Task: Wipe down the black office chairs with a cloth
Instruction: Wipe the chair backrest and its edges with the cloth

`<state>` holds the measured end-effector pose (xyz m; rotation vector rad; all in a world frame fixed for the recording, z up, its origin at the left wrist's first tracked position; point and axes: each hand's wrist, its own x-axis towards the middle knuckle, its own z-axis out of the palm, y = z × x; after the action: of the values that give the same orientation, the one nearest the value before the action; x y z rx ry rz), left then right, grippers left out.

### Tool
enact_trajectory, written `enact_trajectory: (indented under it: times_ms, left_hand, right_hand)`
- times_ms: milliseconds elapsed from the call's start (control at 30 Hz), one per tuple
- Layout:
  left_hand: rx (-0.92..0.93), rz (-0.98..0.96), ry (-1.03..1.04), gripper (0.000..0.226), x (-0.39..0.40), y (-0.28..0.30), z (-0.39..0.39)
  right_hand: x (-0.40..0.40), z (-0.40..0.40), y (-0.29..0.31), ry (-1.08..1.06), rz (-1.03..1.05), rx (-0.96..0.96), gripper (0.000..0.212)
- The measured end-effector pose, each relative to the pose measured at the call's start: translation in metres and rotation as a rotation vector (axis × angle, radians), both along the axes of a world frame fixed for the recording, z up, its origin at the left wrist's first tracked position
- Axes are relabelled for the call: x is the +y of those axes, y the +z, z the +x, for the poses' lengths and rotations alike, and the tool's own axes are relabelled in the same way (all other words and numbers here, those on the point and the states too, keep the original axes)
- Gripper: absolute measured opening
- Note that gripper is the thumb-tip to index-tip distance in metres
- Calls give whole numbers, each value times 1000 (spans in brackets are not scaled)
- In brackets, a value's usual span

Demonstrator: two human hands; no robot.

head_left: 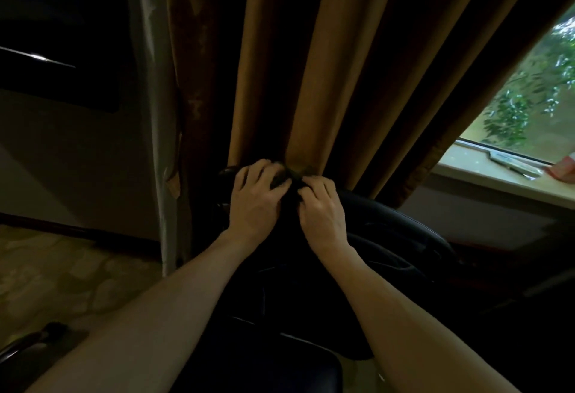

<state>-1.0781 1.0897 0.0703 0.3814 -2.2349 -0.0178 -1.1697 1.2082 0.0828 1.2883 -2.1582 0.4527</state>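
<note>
A black office chair (389, 237) stands in front of me, its backrest top close to the curtain. A dark greenish cloth (295, 172) lies bunched on the top edge of the backrest. My left hand (255, 199) and my right hand (320, 206) sit side by side on it, fingers curled into the cloth. Most of the cloth is hidden under my fingers. The chair is very dark and its outline is hard to make out.
Brown curtains (311, 65) hang right behind the chair. A window sill (497, 181) with a small tool lies to the right under a window. A pale curtain strip (155, 112) and wall stand to the left, with patterned floor (62, 274) below. Another dark seat (295, 371) is near me.
</note>
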Motion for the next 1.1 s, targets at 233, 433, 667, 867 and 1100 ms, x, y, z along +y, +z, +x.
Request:
enact_trajectory:
  times_ms: [233, 433, 667, 867, 1100]
  left_hand:
    - [-93, 6, 12, 26, -30, 9, 27]
    - [-173, 327, 97, 27, -54, 3, 56]
    - [-304, 266, 85, 45, -47, 3, 47]
    - [-268, 238, -7, 37, 4, 5, 6]
    - [-307, 138, -134, 36, 25, 10, -19]
  right_hand:
    - [-31, 32, 18, -48, 209, 67, 22]
    - [-75, 62, 15, 67, 284, -58, 42]
    - [-69, 48, 11, 15, 317, -36, 43]
    - [-20, 16, 11, -135, 305, -51, 38]
    - [14, 0, 11, -288, 311, -116, 34]
